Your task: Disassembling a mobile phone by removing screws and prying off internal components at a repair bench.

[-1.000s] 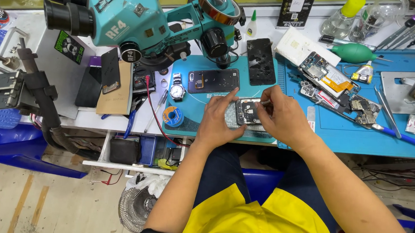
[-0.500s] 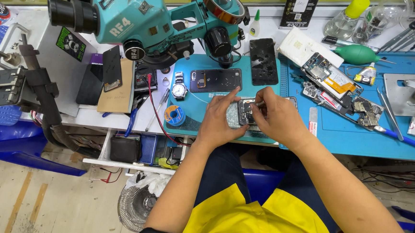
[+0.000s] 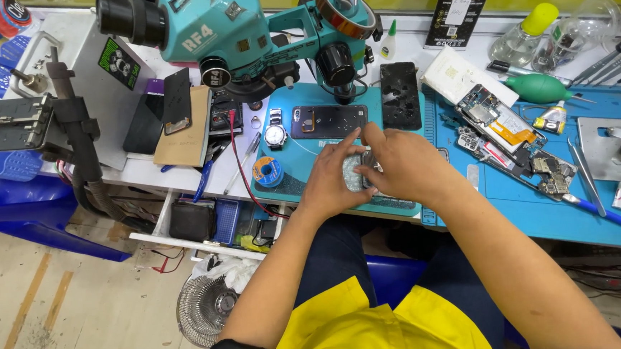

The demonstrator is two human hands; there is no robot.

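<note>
We held a small phone part between both hands: left hand curled on its left edge, right hand closed over its right, hiding most. It lay on the teal mat's near edge. Just beyond lay a dark phone; a wristwatch and solder spool sat left, under the teal microscope.

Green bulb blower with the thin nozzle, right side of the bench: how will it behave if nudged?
The green blower lies on its side and looks rounded, so it would probably roll or pivot. It seems soft, hollow, likely light. Its thin nozzle may swing toward the small bottle.
</note>
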